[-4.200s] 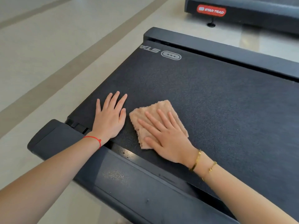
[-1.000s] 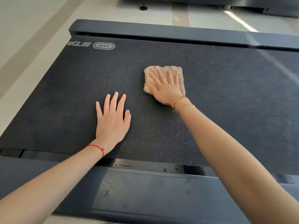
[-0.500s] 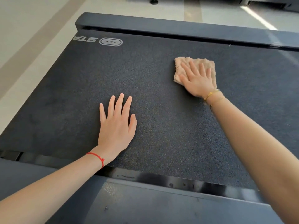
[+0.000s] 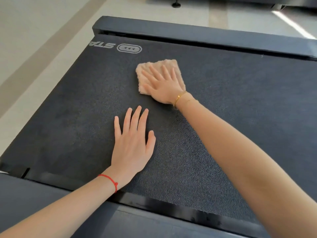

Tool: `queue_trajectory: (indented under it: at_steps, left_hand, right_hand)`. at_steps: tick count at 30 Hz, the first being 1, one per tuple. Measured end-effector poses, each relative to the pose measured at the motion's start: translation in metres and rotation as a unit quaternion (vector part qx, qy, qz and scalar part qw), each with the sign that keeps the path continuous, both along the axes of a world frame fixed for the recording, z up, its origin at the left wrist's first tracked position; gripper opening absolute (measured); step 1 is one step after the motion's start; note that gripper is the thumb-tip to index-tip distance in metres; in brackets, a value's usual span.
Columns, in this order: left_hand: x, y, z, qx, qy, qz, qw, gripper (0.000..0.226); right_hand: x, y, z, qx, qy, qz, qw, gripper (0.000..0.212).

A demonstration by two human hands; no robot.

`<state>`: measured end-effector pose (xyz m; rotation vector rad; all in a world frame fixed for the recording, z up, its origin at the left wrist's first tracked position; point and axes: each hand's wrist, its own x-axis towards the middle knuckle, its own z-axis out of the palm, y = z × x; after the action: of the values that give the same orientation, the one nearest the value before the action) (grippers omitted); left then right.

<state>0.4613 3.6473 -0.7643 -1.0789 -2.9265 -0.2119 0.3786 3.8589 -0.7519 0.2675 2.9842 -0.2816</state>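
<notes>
While right hand (image 4: 163,88) presses flat on beige cloth (image 4: 173,66), fingers straight and spread, cloth lies on far middle of dark treadmill belt (image 4: 240,103). Left hand (image 4: 132,146) rests palm down on belt, fingers straight, holding nothing, nearer than cloth, apart from it. Belt logo (image 4: 129,48) at far left.

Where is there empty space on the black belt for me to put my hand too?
The belt is bare between the left hand and its left edge, below the logo, and on the right, past the right forearm up to the far rail. The middle is crowded: both hands, and the cloth under the right hand.
</notes>
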Motion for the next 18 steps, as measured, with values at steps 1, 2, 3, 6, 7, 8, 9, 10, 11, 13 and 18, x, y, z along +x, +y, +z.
queue_trajectory:
  at_steps: [1,2,3,6,7,8,9,10,11,13,18]
  left_hand:
    - [0.000,0.000,0.001,0.007,-0.005,0.005,1.000,0.069]
    - [0.000,-0.001,0.002,0.012,-0.010,0.008,1.000,0.070]
    - [-0.001,-0.002,0.002,0.014,-0.012,0.010,1.000,0.070]
    - [-0.003,-0.005,0.001,0.014,-0.020,0.011,1.000,0.068]
    - [-0.004,-0.006,0.001,0.015,-0.025,0.013,1.000,0.069]
    - [-0.005,-0.008,0.001,0.014,-0.028,0.015,0.999,0.070]
    - [-0.006,-0.010,0.001,0.012,-0.030,0.014,0.999,0.070]
    - [-0.007,-0.013,0.001,0.008,-0.030,0.012,0.999,0.070]
    - [-0.009,-0.017,0.001,0.003,-0.028,0.008,1.000,0.070]
    - [-0.012,-0.026,0.001,-0.005,-0.027,0.003,1.000,0.069]
    - [-0.019,-0.052,0.002,-0.005,-0.032,0.012,0.999,0.066]
  right_hand:
    - [0.011,-0.009,-0.001,-0.005,0.013,0.023,1.000,0.057]
    - [0.026,-0.015,-0.002,-0.012,0.027,0.040,0.999,0.056]
    - [0.041,-0.019,-0.003,-0.015,0.039,0.052,0.998,0.056]
    - [0.085,-0.015,-0.006,-0.007,0.057,0.058,0.997,0.055]
    - [0.097,-0.007,-0.006,-0.003,0.057,0.048,0.997,0.055]
    - [0.107,0.003,-0.006,-0.001,0.053,0.031,0.998,0.055]
    - [0.114,0.016,-0.005,-0.001,0.046,0.007,0.999,0.054]
    - [0.119,0.030,-0.005,0.000,0.038,-0.023,0.999,0.054]
    - [0.121,0.044,-0.004,0.003,0.030,-0.059,0.998,0.054]
    - [0.119,0.065,-0.002,0.004,0.019,-0.131,0.991,0.054]
    - [0.105,0.050,-0.004,0.000,0.016,-0.192,0.981,0.055]
